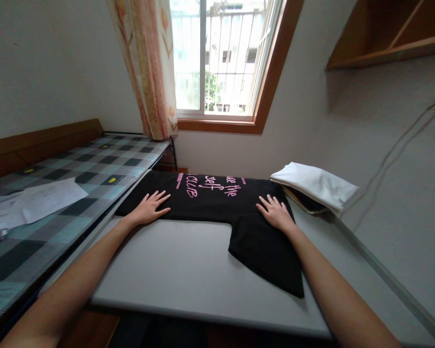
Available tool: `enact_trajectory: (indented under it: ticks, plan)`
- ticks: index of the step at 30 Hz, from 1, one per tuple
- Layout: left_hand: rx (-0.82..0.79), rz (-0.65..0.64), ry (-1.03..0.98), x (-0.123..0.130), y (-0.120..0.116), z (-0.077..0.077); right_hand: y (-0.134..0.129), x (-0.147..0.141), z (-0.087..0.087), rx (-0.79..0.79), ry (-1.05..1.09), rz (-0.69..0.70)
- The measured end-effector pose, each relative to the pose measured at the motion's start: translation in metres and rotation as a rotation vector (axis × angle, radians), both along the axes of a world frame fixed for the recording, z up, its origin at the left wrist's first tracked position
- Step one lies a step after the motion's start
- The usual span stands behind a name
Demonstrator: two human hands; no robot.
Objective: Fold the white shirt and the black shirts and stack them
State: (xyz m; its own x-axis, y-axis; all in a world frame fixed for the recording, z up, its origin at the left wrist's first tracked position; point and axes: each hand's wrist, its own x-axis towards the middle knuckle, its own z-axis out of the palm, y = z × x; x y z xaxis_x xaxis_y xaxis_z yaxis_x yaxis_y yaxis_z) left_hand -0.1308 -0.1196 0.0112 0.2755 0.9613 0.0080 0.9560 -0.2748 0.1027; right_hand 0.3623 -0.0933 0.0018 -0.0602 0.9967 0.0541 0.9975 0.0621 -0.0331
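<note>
A black T-shirt (203,208) with pink lettering lies sideways across the white table (166,270), its hem toward the left. One sleeve spreads toward me on the right; the shirt's far side reaches the table's back edge. Flat on the cloth near the hem rests my left hand (148,208), fingers spread. My right hand (275,212) lies on the shirt near the shoulder, just above the sleeve, also with its fingers apart. Neither hand grips the fabric.
Folded white cloth (311,186) sits at the table's back right, against the wall. To the left stands a bed with a checked mattress (68,188), carrying white papers (36,203). A curtain (150,72) hangs by the window. A wooden shelf (387,55) juts out at upper right.
</note>
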Motion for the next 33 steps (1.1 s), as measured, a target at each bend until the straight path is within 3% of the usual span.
enact_trajectory:
  ticks: [4,10,33]
  plan:
    - [0.008,-0.007,0.001,-0.0011,0.0011,-0.0019,0.0003,-0.001,0.0031,0.107,0.039,-0.048]
    - [0.012,-0.013,-0.005,-0.003,0.0021,-0.0044,0.001,-0.0006,0.003,-0.048,0.02,-0.06]
    - [0.006,-0.011,-0.016,-0.0026,0.0034,-0.0039,0.0048,0.0024,-0.0021,-0.037,-0.009,-0.058]
